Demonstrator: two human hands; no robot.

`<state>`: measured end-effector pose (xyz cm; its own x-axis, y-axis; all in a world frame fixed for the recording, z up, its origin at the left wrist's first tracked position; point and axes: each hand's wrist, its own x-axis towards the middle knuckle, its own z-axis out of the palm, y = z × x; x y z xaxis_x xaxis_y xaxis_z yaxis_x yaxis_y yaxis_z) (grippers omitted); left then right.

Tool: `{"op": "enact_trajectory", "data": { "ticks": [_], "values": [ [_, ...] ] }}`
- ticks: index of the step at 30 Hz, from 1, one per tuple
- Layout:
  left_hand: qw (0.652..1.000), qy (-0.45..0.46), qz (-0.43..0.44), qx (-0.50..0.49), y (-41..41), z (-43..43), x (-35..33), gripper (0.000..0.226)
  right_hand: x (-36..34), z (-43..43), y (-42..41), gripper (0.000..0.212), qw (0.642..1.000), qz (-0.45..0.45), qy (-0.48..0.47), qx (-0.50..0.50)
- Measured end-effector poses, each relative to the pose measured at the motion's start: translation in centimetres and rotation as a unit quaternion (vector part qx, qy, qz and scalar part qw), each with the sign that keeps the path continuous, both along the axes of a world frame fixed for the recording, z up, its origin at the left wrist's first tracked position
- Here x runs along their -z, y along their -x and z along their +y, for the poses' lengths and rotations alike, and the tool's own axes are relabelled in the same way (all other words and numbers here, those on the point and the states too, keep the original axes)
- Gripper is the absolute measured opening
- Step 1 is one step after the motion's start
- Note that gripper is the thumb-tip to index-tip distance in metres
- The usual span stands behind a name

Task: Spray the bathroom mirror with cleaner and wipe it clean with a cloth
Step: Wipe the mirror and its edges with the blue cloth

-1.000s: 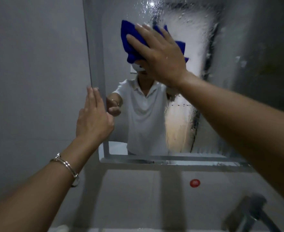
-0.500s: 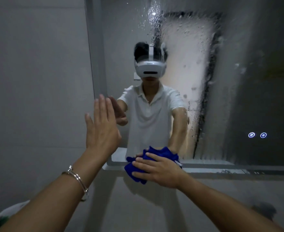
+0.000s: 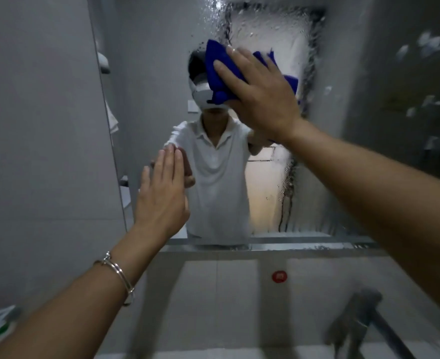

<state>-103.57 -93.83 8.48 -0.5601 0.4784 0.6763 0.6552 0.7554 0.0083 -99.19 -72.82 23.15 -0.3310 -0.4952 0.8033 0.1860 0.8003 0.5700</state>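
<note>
Up from the bottom edge of the mirror, our right hand now presses the blue cloth flat-fingered on wet glass at upper centre, left hand open and flat at centre left; mid-wipe, we judge the streaky right side comes next.

The mirror fills the upper centre and right of the frame, wet and streaked with droplets on its right part, clearer on its left. The bunched blue cloth lies against the glass at upper centre, under the flat right hand
</note>
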Motion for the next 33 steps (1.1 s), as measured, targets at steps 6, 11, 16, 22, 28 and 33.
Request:
{"op": "enact_trajectory", "data": {
  "ticks": [6,11,16,22,28,33],
  "values": [
    [1.0,0.017,-0.011,-0.002,0.3,0.4,0.8,0.084,10.7,-0.2,-1.0,0.049,0.997,-0.073,-0.009,-0.035],
    [1.0,-0.016,-0.004,0.0,0.4,1.1,1.0,0.081,21.5,0.2,-2.1,0.065,0.972,-0.224,-0.072,-0.019],
    [1.0,0.009,0.008,-0.007,1.0,0.7,1.5,0.084,27.3,1.1,-3.4,0.082,0.928,-0.338,-0.153,0.044],
    [0.999,0.007,0.031,0.0,0.9,0.8,1.6,0.086,20.3,2.1,-3.8,0.077,0.944,-0.297,-0.143,-0.009],
    [1.0,0.011,0.025,-0.001,1.1,0.8,1.6,0.086,3.9,4.3,-3.3,0.048,0.992,-0.114,-0.055,0.002],
    [0.999,0.006,0.034,-0.005,0.9,0.8,1.4,0.083,1.3,3.8,-2.4,0.046,0.998,0.008,0.05,-0.04]
  ]
}}
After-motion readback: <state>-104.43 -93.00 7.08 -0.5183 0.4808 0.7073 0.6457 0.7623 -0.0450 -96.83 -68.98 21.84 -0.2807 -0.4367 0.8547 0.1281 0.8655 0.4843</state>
